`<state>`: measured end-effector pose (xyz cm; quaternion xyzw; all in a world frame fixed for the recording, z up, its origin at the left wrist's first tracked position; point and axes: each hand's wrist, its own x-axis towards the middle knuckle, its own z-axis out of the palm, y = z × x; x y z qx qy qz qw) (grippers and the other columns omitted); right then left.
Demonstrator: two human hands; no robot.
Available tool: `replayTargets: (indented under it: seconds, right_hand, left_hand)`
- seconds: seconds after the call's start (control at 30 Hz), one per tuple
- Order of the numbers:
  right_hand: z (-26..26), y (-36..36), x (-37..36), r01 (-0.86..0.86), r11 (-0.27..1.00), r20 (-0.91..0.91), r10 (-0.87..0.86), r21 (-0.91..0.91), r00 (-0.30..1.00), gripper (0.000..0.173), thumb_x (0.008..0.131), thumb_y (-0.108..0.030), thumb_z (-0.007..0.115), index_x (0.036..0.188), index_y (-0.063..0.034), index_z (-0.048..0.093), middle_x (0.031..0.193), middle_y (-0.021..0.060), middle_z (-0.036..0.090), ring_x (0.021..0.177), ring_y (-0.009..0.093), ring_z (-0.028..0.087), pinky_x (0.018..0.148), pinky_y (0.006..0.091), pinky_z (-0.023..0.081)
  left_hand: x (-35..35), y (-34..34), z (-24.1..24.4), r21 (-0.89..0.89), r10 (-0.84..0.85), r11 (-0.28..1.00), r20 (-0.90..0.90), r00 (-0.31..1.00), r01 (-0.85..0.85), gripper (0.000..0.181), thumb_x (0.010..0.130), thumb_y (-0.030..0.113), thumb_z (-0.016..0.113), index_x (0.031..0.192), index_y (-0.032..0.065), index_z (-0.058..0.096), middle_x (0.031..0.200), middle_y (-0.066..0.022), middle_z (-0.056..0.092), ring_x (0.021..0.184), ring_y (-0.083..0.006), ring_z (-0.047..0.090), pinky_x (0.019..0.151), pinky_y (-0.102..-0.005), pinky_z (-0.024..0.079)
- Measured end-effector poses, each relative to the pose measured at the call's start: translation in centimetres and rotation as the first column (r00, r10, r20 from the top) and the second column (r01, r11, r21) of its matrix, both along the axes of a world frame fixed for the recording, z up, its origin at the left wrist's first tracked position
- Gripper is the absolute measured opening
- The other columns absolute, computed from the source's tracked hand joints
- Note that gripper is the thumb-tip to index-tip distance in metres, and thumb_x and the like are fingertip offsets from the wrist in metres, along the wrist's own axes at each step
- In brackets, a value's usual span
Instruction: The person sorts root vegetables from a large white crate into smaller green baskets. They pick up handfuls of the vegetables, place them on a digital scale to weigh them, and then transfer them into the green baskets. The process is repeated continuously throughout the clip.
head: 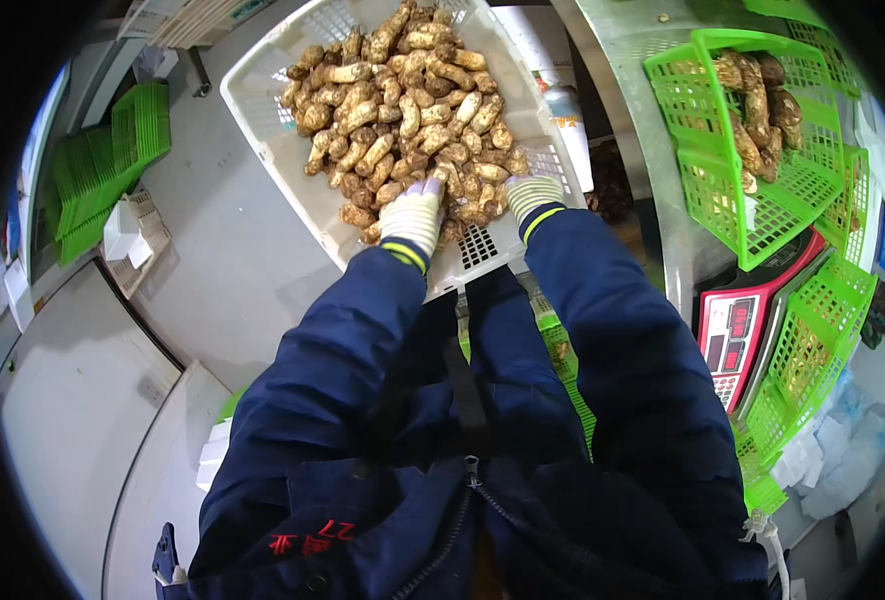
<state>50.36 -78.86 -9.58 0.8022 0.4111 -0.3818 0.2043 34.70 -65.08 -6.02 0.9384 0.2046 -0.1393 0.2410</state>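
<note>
A large white plastic crate (285, 154) with a perforated bottom lies before me, heaped with brown and cream mushrooms (405, 105), thick-stemmed and matsutake-like. Both hands wear pale striped gloves. My left hand (414, 214) rests among the mushrooms at the crate's near side, its fingertips partly hidden between them; whether it grips one cannot be told. My right hand (534, 196) is at the near right corner of the heap, touching mushrooms, with its fingers mostly hidden against them.
On a metal counter (630, 97) at right, a green basket (787, 199) holds larger mushrooms. Beside it stand a red electronic scale (742, 330), another green basket (817, 352) and clear plastic bags (847, 450). Stacked green baskets (112, 165) and white boxes (131, 240) are at left.
</note>
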Motion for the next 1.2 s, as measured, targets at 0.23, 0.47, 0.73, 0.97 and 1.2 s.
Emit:
replayTargets:
  seconds: [0.23, 0.47, 0.73, 0.97, 1.2]
  right_hand:
    - [11.2, -3.4, 1.9, 0.933, 0.327, -0.832, -0.470, 0.148, 0.297, 0.053, 0.079, -0.010, 0.065, 0.127, 0.0003, 0.047, 0.111, 0.0161, 0.061, 0.098, 0.021, 0.062, 0.084, 0.0317, 0.050]
    - [8.6, -1.1, 0.7, 0.802, 0.544, -0.748, -0.419, 0.246, 0.514, 0.045, 0.074, -0.013, 0.072, 0.115, -0.0024, 0.056, 0.085, 0.0070, 0.063, 0.080, 0.018, 0.061, 0.074, 0.0295, 0.049]
    - [-1.2, 3.2, 0.1, -0.001, 0.992, -0.144, -0.017, -0.122, 0.990, 0.040, 0.094, -0.034, 0.037, 0.116, -0.0101, 0.060, 0.120, 0.0138, 0.058, 0.111, 0.030, 0.055, 0.096, 0.0419, 0.042]
    - [1.6, -0.2, 0.7, 0.482, 0.839, -0.618, -0.242, 0.254, 0.748, 0.057, 0.067, -0.036, 0.079, 0.111, -0.0050, 0.059, 0.103, 0.0147, 0.064, 0.097, 0.026, 0.060, 0.089, 0.0341, 0.046]
    - [5.0, -0.2, -2.7, 0.875, 0.130, -0.863, -0.285, -0.466, -0.418, 0.045, 0.076, -0.004, 0.073, 0.114, 0.0040, 0.050, 0.097, 0.0109, 0.064, 0.086, 0.018, 0.064, 0.078, 0.0307, 0.053]
  left_hand:
    - [2.4, -0.1, -2.4, 0.173, 0.009, 0.985, -0.179, 0.984, 0.022, 0.033, 0.088, 0.010, 0.042, 0.120, 0.0045, 0.047, 0.104, -0.0148, 0.055, 0.089, -0.0284, 0.061, 0.072, -0.0389, 0.052]
    - [0.8, 1.8, 0.7, -0.251, 0.206, 0.950, 0.062, 0.976, -0.185, 0.040, 0.076, 0.009, 0.067, 0.114, 0.0078, 0.055, 0.105, -0.0138, 0.061, 0.096, -0.0276, 0.060, 0.083, -0.0345, 0.048]
    - [-2.2, 5.5, 3.3, -0.836, 0.529, -0.538, -0.433, 0.730, -0.106, 0.059, 0.085, 0.014, 0.064, 0.136, 0.0022, 0.036, 0.121, -0.0150, 0.056, 0.110, -0.0231, 0.057, 0.090, -0.0320, 0.049]
    - [-2.6, 6.0, 4.7, -0.724, 0.447, -0.686, -0.501, 0.741, -0.076, 0.054, 0.086, 0.020, 0.062, 0.134, 0.0085, 0.039, 0.119, -0.0160, 0.056, 0.110, -0.0318, 0.056, 0.093, -0.0506, 0.046]
    - [-1.9, 5.9, 4.5, -0.856, 0.619, -0.392, -0.517, 0.591, -0.337, 0.023, 0.090, 0.028, 0.060, 0.094, 0.0054, 0.056, 0.056, -0.0020, 0.046, 0.045, -0.0145, 0.044, 0.046, -0.0307, 0.042]
